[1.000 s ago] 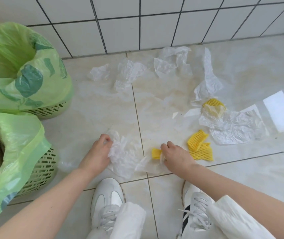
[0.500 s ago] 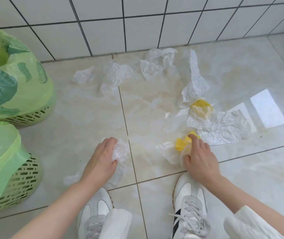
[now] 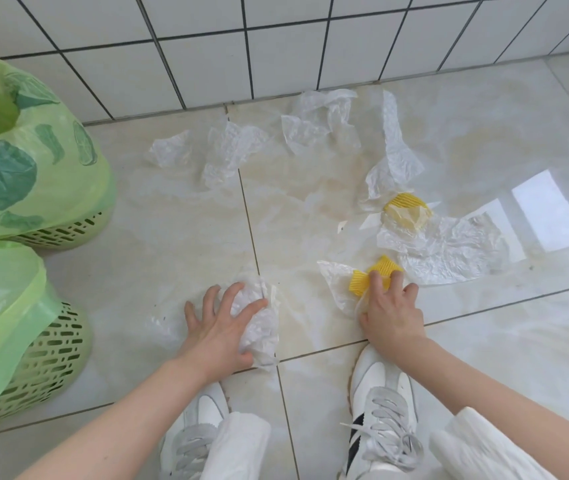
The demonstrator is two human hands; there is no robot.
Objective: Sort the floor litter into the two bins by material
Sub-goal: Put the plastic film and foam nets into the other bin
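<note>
left hand (image 3: 222,325) spread over crumpled clear film (image 3: 259,320) on floor tile (image 3: 179,237), fingers splayed and curling round the wad, thumb against its near edge. right hand (image 3: 392,311) pinching yellow foam net (image 3: 375,275) together with a scrap of thin film (image 3: 336,282), fingertips closed on both, the net jutting just beyond the knuckles. farther out from right grip: second yellow foam net (image 3: 406,211) under wrinkled film, wide clear sheet (image 3: 449,247) beside it. beyond both grips, near tiled wall (image 3: 276,43): several loose film pieces (image 3: 314,124). well to the outside of left grip: two green basket bins (image 3: 54,358), each lined with a green bag (image 3: 34,168), touching each other. below the grips: two white laced shoes (image 3: 383,410), pale trouser cuffs.
</note>
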